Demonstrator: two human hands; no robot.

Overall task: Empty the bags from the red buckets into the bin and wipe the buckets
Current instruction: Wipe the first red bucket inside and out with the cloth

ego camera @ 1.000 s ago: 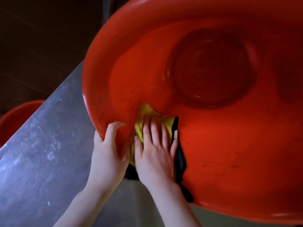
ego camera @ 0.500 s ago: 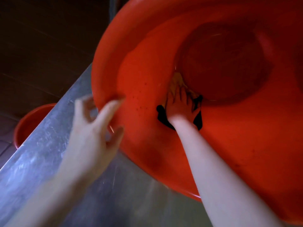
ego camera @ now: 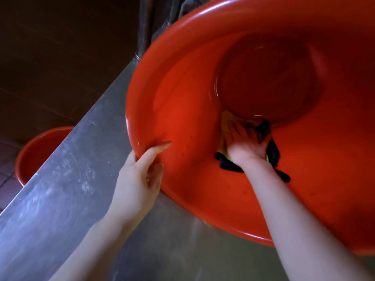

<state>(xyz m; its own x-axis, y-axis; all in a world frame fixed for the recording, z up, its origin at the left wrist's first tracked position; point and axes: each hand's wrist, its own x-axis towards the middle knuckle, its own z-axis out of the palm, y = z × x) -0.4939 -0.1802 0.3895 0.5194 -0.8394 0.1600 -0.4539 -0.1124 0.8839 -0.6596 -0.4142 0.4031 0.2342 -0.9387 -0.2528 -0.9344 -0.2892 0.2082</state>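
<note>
A large red bucket lies tilted on a steel counter, its mouth turned toward me. My left hand grips its near left rim, thumb inside and fingers behind the lip. Deep inside, my right hand presses a yellow and black cloth flat against the wall, just below the round bottom. The hand covers most of the cloth.
A second red bucket stands on the floor at the left, below the counter's edge. Metal pipes rise behind the counter at the top. The dark floor lies to the upper left.
My right hand has pushed the cloth from near the rim deep toward the bucket's bottom. My left hand let go of the rim, hovered, and now grips it again.
</note>
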